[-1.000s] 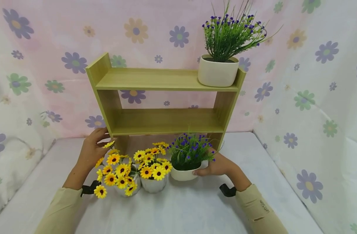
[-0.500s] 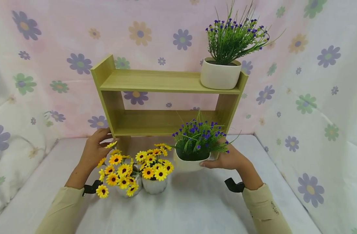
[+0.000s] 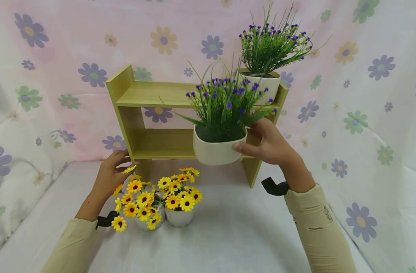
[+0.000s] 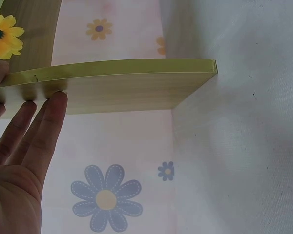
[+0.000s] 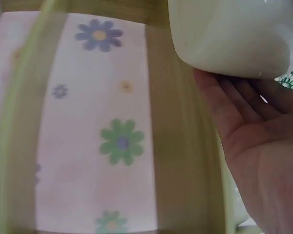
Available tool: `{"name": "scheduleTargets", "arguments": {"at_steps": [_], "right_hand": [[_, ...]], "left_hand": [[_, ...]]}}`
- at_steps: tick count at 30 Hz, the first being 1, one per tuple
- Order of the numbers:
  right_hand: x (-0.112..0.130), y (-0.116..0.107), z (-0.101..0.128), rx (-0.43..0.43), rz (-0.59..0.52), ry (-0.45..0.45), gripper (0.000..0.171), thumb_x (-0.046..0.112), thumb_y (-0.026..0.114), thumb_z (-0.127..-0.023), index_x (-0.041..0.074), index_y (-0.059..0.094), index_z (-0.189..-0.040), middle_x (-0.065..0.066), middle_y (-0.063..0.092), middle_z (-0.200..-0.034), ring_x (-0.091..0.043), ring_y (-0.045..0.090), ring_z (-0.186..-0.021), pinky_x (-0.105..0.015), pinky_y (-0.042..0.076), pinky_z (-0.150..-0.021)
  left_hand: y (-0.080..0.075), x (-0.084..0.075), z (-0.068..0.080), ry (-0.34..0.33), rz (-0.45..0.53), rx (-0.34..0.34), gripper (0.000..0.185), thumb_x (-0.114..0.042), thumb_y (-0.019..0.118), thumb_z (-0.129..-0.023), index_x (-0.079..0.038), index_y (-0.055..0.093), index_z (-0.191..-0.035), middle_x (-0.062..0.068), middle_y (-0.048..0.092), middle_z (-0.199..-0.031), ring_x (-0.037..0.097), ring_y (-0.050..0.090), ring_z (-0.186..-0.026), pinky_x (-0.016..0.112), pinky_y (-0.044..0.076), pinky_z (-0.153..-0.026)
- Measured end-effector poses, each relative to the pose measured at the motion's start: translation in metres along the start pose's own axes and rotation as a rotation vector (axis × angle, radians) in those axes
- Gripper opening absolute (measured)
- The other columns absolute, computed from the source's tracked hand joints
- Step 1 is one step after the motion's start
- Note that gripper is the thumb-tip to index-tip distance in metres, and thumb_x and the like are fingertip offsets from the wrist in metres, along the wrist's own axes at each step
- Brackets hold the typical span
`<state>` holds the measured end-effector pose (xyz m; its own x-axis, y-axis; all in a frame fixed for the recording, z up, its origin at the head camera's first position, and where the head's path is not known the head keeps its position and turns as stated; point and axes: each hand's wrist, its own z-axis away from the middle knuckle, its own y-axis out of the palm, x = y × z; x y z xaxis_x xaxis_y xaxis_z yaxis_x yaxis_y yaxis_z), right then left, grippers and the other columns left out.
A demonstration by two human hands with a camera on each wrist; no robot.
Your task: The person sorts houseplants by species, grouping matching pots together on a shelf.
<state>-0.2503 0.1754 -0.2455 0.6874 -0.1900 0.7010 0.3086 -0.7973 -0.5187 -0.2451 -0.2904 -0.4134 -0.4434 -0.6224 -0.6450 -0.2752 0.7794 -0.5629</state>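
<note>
Lower centre of the head view: two white pots of yellow daisies stand touching each other on the white cloth.

Our left hand, lower left, lies flat with straight fingers against the left end of the wooden shelf, holding nothing.

Mid-frame, our right hand grasps the white pot of purple flowers by its side, fingers under the base. The pot is lifted clear of the cloth, hanging in front of the lower shelf board.

Step in hand, as we judge it: carrying this pot up to the shelf. Next move calls for raising it over the top board's edge and setting it left of the second purple-flower pot, upper right.

Hard to make out: the right wrist view is blurred; the fingertips behind the pot are hidden, and foliage covers part of the top board.
</note>
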Motion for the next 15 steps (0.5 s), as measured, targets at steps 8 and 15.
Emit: {"name": "scheduleTargets", "arguments": {"at_steps": [8,15], "right_hand": [[0.018,-0.006,-0.033,-0.065,-0.037,-0.05,0.064,0.038,0.076,-0.097,0.002,0.054,-0.145,-0.013,0.063,-0.138,-0.03,0.068,-0.125,-0.035,0.06,-0.102],[0.03,-0.003,-0.055,-0.173,0.044,-0.042,0.049,0.022,0.067,-0.101,0.001,0.056,-0.144,-0.013,0.068,-0.128,-0.026,0.071,-0.118,-0.039,0.058,-0.107]], "left_hand": [[0.002,0.001,0.001,-0.014,0.002,0.0,0.063,-0.006,0.076,-0.098,-0.012,0.054,-0.157,0.019,0.059,-0.14,0.048,0.065,-0.124,0.008,0.049,-0.091],[0.002,0.002,0.001,-0.008,-0.01,-0.007,0.062,-0.003,0.075,-0.098,-0.011,0.054,-0.156,0.019,0.059,-0.14,0.048,0.065,-0.124,0.049,0.056,-0.094]]}}
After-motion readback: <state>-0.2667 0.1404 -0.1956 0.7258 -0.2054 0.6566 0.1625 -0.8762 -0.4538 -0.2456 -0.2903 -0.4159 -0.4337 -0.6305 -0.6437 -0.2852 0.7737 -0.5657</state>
